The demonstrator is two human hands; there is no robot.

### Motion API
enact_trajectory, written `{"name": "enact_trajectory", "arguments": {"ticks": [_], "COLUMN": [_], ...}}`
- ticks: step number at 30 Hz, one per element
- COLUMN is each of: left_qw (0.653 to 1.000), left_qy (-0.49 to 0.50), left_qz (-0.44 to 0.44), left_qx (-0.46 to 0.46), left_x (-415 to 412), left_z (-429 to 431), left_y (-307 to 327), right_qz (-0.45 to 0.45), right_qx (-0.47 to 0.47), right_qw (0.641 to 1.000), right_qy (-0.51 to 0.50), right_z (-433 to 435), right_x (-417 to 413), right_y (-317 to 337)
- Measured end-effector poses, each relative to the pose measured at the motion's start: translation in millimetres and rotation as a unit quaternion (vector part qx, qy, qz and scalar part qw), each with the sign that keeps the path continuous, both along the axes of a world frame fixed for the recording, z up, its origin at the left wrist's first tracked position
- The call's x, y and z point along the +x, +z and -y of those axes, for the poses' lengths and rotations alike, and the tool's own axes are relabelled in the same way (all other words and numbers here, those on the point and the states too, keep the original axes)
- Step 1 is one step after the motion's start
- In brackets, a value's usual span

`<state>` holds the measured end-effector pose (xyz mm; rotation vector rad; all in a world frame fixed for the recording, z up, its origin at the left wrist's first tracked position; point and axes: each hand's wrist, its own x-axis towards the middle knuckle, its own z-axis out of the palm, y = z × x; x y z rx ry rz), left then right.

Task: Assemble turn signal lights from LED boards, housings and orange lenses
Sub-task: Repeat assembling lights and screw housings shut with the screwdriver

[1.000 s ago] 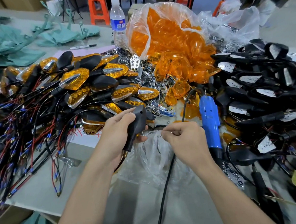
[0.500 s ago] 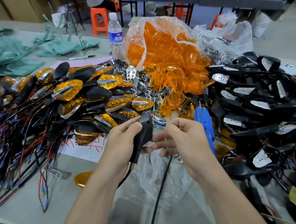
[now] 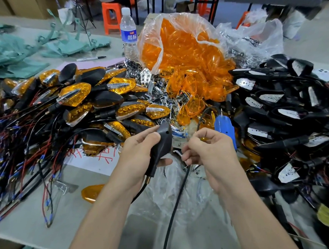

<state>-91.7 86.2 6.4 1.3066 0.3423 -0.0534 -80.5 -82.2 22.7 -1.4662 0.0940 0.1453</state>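
Head view: left hand [image 3: 140, 150] grips a black housing [image 3: 161, 143], tilted with its stem toward the person. Right hand [image 3: 209, 150] sits just beside it with fingers curled, possibly pinching a small part; whether it holds anything cannot be told. Blue screwdriver [image 3: 225, 128] lies just beyond the right hand, lens bag [image 3: 184, 47] farther beyond both hands, finished lights [image 3: 72, 95] left of the left hand.

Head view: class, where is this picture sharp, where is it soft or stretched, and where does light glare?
Head view: sharp at the centre, on the left hand gripping the black housing; soft and stretched toward the corners, as wide lenses do; glare streaks the clear bag of orange lenses; lighting is even, shadows faint.
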Motion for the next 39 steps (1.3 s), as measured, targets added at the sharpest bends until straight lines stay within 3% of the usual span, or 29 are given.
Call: {"name": "enact_trajectory", "arguments": {"ticks": [5,11,20,30,39], "left_qw": [1.000,1.000,1.000,0.999,1.000], "left_qy": [-0.005,-0.005,-0.015,-0.031,-0.001], "left_qz": [0.005,0.007,0.006,0.021,0.014], "left_qx": [0.002,-0.008,0.000,0.010,-0.021], "left_x": [0.1,-2.2,-7.1,-0.7,-1.1], "left_z": [-2.6,-3.4,-3.8,-4.8,-4.0], "left_y": [-0.7,0.8,0.0,8.7,4.2], "right_qz": [-0.017,-0.035,-0.025,0.004,0.038], "right_qx": [0.020,0.052,-0.021,-0.025,-0.006], "right_qw": [0.996,0.997,0.992,0.999,0.999], "right_qy": [0.087,0.038,0.120,0.022,0.029], "right_z": [3.4,-1.4,-1.6,-13.4,-13.6], "right_x": [-4.3,-5.5,-8.7,-5.0,0.9], "right_y": [4.4,5.0,9.2,12.6,17.6]}}
